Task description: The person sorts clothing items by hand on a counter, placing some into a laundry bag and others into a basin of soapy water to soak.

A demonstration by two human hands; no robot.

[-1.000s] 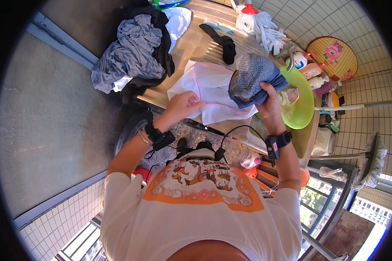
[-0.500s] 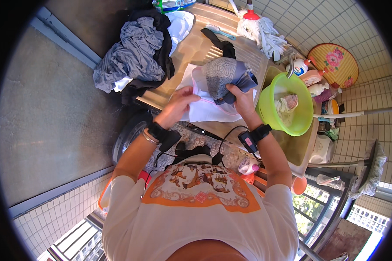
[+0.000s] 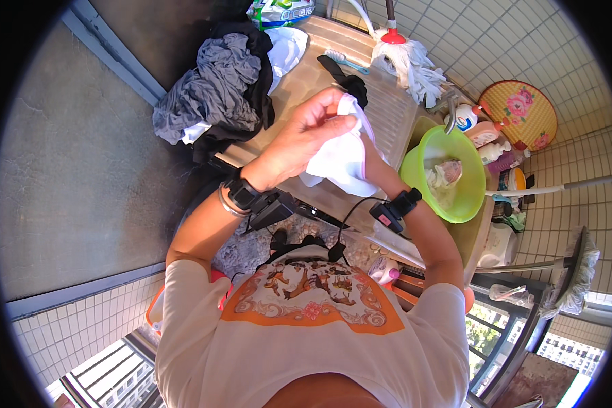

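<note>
A white mesh cloth with pink-lilac trim [image 3: 336, 163] is lifted in front of me, pinched at its upper part by my left hand [image 3: 306, 126]. Behind it reaches my right hand [image 3: 379, 170]; the cloth covers its fingers, and I cannot make out the grey-blue garment from before. The beige ribbed washboard counter [image 3: 387, 122] lies beneath, with a black sock [image 3: 347, 85] and a blue-handled brush [image 3: 352, 64] beyond the cloth. Right of my hands, a green basin [image 3: 466, 200] holds a pale wet item [image 3: 443, 173].
A grey and black clothes pile [image 3: 214, 92] lies at left. A white mop [image 3: 415, 68] stands at the back. Several bottles [image 3: 493, 153], a tap [image 3: 451, 105] and a round woven mat [image 3: 520, 112] line the right wall, with a broom [image 3: 571, 272] nearer me.
My left hand has moved up and rightward, raising the white cloth off the counter. The grey-blue garment that my right hand held has gone from view, and that hand's fingers are now behind the cloth.
</note>
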